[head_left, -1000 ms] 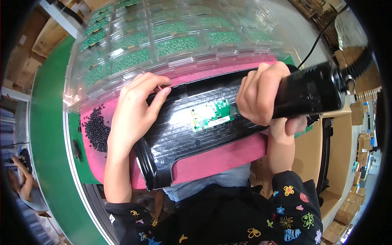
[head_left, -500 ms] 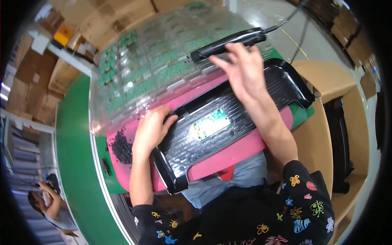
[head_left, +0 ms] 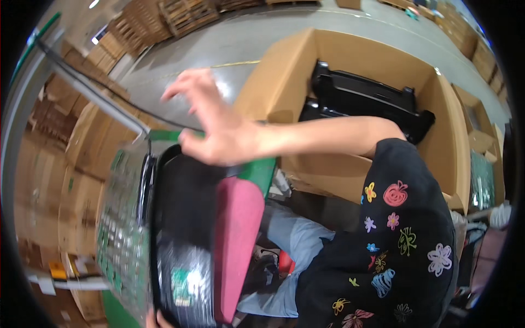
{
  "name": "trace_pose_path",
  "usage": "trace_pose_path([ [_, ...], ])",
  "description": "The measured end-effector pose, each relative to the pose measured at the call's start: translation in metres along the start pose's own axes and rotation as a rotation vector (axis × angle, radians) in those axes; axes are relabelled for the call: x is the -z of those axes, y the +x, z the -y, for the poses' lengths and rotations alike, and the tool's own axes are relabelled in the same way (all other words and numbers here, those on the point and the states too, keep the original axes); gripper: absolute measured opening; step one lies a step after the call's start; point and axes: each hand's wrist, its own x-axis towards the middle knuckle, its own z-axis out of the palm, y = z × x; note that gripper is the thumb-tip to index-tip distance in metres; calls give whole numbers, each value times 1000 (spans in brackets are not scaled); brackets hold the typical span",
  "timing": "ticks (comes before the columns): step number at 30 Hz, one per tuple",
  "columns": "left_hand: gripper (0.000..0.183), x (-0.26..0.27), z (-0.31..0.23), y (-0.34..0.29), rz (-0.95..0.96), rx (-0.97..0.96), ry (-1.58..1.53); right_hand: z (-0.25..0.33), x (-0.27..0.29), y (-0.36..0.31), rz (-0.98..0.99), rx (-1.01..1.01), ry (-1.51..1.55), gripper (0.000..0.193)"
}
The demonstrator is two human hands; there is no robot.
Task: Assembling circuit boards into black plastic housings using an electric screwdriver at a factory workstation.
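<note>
A long black plastic housing (head_left: 183,218) lies on a pink mat (head_left: 238,240), with a small green circuit board (head_left: 180,287) inside it. At the lower edge, part of my left hand (head_left: 156,320) grips the near end of the housing; the rest is cut off. My right hand (head_left: 213,120) is raised over the housing's far end, somewhat blurred, its fingers apart and nothing in them. Alongside the housing, to its left, is a black electric screwdriver (head_left: 145,188) with a cable.
An open cardboard box (head_left: 290,71) on the right holds several black plastic housings (head_left: 366,93). Clear plastic trays with green circuit boards (head_left: 123,235) stand left of the housing. A metal frame bar (head_left: 93,87) crosses the upper left. Wooden pallets (head_left: 186,16) stand far back.
The view has swung right toward the cardboard box. My right hand has moved away from the screwdriver to the housing's far end. My left hand stays at the housing's near end.
</note>
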Motion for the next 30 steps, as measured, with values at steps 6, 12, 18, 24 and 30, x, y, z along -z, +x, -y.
trace_pose_path([
  [6,33,30,105,-114,-499,104,459,-159,230,-82,60,-516,-933,66],
  [12,35,42,110,-91,-522,46,501,-190,350,-189,613,-1381,-1203,79],
  [18,36,36,104,-64,-566,-8,506,-187,392,-246,842,-1331,-1117,71],
  [24,37,25,84,-16,-615,-77,507,-171,401,-251,833,-1252,-1191,45],
  [30,38,1,64,42,-642,-159,476,-171,405,-267,725,-1066,-1197,28],
])
